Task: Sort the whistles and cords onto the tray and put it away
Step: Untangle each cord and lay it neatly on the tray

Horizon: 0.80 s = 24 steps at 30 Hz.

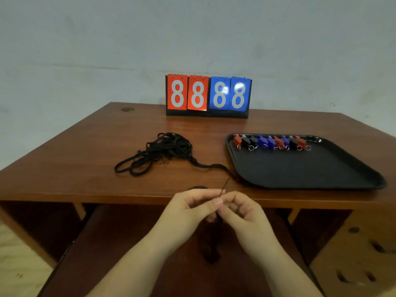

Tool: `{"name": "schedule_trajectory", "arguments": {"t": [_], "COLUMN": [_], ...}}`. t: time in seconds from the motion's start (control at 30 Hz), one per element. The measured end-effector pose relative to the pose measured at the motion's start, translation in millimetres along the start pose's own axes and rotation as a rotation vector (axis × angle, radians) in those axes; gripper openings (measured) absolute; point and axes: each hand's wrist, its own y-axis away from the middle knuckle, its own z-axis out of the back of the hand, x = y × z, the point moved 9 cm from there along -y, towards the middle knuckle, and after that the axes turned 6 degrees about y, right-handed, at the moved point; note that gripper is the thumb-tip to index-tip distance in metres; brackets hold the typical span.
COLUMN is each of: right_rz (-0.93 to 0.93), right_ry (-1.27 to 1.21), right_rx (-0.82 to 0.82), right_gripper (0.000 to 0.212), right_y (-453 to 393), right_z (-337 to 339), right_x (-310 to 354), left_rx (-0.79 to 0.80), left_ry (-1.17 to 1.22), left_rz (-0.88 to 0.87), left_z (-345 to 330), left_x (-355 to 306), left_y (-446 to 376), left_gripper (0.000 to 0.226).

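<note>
The whistles (272,142) are sitting in a row along the far edge of the tray (310,174), so the cords are the step in hand; the left hand (188,209) and right hand (242,213) are both pinching one cord (222,186) at the desk's near edge, its far end trailing into the tangled pile (162,151) left of the tray; next it is needing drawing free of that tangle, then laying on the tray's bare floor.

Dim soft light, scoreboard (209,95) glare, blurred hands, wide-angle bowing
</note>
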Motion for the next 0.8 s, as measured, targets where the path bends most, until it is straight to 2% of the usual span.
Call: {"name": "schedule_trajectory", "arguments": {"t": [0.13, 0.2, 0.27, 0.4, 0.57, 0.63, 0.8], "right_rz": [-0.202, -0.278, -0.308, -0.299, -0.218, -0.196, -0.170], "right_ry": [-0.275, -0.415, -0.451, -0.331, -0.125, -0.060, 0.137], "right_rx": [0.125, 0.170, 0.222, 0.268, 0.290, 0.316, 0.378], "right_gripper": [0.014, 0.011, 0.008, 0.014, 0.026, 0.028, 0.019], "right_y": [10.2, 12.2, 14.4, 15.5, 11.4, 10.8, -1.3], "right_z": [-8.9, -10.7, -12.9, -16.4, -10.2, -9.4, -5.9], "right_x": [-35.3, -42.3, -42.4, -42.5, -42.4, -38.0, -15.9], "left_rx": [0.077, 0.070, 0.016, -0.065, -0.041, -0.051, -0.250], "left_ry": [0.045, 0.089, 0.055, 0.086, 0.163, 0.251, 0.618], "left_rz": [0.025, 0.026, -0.021, -0.072, -0.080, -0.090, -0.020], "left_z": [-10.9, -12.3, -7.6, 1.9, 1.5, 2.7, 33.4], "left_x": [20.0, 23.9, 25.0, 27.9, 32.4, 29.8, 26.7], "left_y": [6.7, 7.6, 8.2, 10.9, 11.7, 11.0, 2.8], "left_gripper": [0.021, 0.020, 0.019, 0.020, 0.014, 0.017, 0.018]}}
